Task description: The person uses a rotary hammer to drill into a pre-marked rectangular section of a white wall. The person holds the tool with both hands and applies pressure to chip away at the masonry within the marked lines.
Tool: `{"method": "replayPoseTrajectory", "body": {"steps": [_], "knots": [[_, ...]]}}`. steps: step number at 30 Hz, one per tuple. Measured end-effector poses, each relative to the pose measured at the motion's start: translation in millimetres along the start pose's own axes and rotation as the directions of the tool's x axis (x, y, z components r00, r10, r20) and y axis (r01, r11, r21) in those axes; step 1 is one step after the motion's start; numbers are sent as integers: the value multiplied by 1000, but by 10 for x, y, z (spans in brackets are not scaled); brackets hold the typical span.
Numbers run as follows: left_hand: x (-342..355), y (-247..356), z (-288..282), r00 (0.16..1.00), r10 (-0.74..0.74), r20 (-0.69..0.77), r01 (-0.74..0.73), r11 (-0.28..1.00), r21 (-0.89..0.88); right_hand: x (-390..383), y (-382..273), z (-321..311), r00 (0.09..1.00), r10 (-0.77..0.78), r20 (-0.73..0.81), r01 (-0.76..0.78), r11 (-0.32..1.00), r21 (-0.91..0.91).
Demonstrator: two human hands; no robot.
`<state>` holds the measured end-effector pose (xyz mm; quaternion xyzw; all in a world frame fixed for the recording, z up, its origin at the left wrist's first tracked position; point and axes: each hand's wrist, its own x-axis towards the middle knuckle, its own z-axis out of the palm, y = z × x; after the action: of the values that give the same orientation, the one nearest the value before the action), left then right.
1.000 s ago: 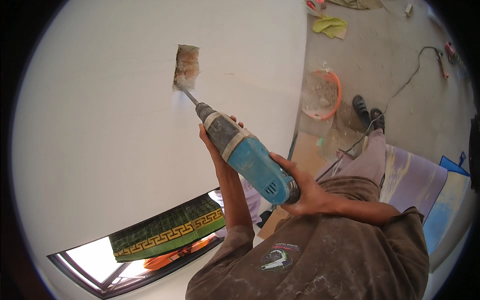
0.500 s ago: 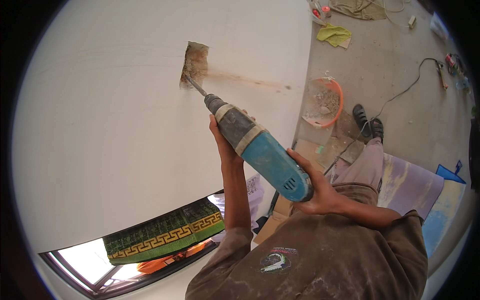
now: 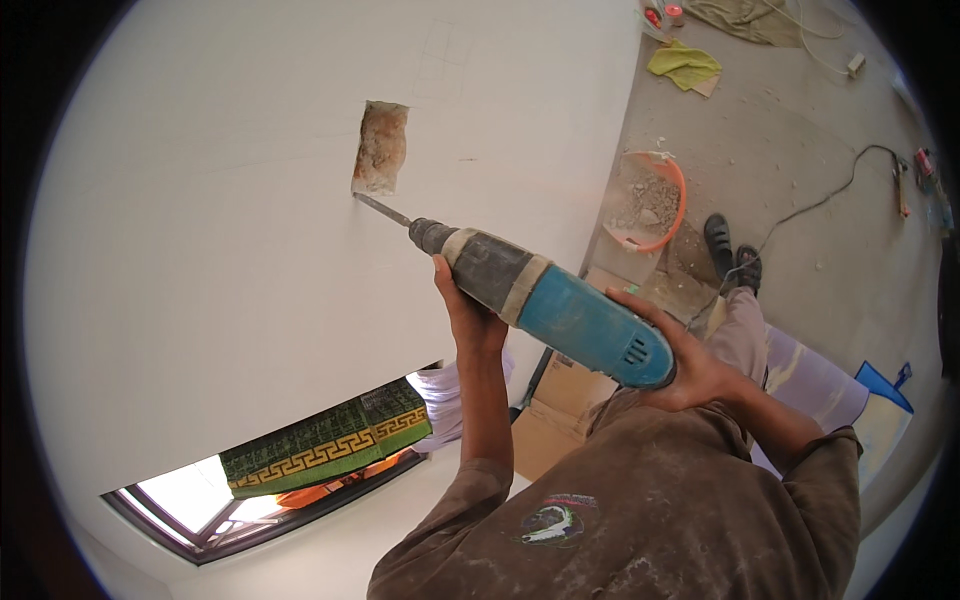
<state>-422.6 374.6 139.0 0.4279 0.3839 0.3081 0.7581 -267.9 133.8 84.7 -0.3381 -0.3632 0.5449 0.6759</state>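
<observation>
Left arm stretched straight up from the shoulder, left hand (image 3: 468, 308) cupped from below, fingers wrapped and closed tight. Right arm bent sharply at the elbow, forearm angling in, right hand (image 3: 682, 368) clenched from behind, fingers curled over the top, wrist cocked.

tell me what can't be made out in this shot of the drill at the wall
All in the head view:
- Right hand: its palm and fingertips are hidden behind the blue drill, so the trigger cannot be seen.
- Left hand: its fingers wrap under the grey barrel, out of sight.
- Chisel bit: its tip at the hole is too small to judge contact.
- Orange bucket: the wall edge cuts off its left side.
</observation>
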Motion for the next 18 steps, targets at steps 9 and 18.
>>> {"method": "replayPoseTrajectory", "body": {"steps": [9,18], "knots": [[215,35,103,992,16,-128,-19,999,-27,341,-172,-228,994,82,78,-75,993,-92],[7,166,-177,998,-51,-37,46,990,-137,220,2,344,986,132,105,-129,991,-33]]}}
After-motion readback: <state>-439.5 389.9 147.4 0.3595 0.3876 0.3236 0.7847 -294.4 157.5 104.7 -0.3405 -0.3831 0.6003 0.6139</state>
